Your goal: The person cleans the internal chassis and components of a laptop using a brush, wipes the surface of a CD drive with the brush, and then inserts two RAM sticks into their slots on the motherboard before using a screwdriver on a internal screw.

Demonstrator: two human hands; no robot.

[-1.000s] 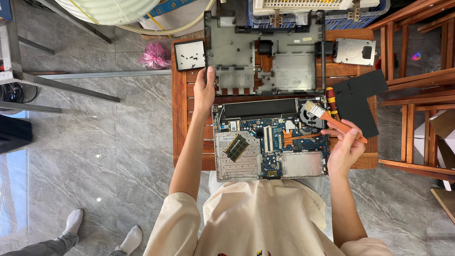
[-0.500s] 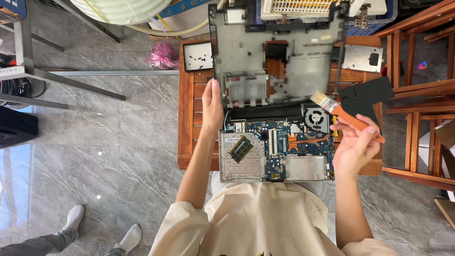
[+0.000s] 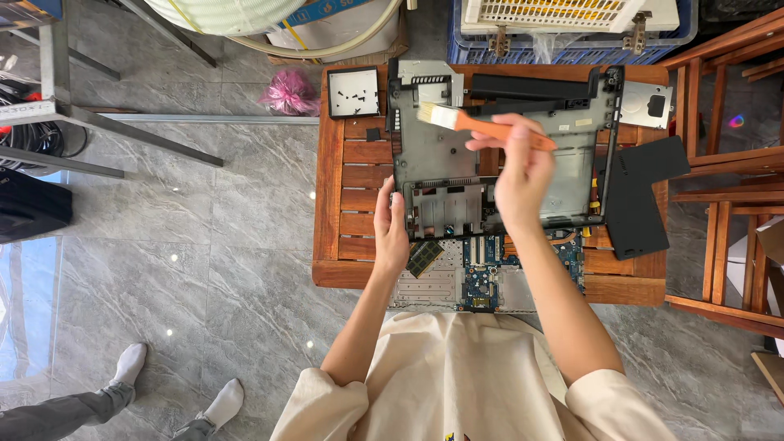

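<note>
On the wooden slatted counter [image 3: 343, 204] lie one grey laptop base shell [image 3: 433, 155], one exposed circuit board [image 3: 482, 273] at its 6 o'clock, two black cover panels [image 3: 641, 196] at 3 o'clock, and one square tray [image 3: 353, 92] of small black screws at 10 o'clock. Right hand [image 3: 518, 175]: fingers closed around one orange-handled brush [image 3: 482, 124], bristles over the shell. Left hand [image 3: 390, 233]: fingers gripping the shell's lower left edge.
</note>
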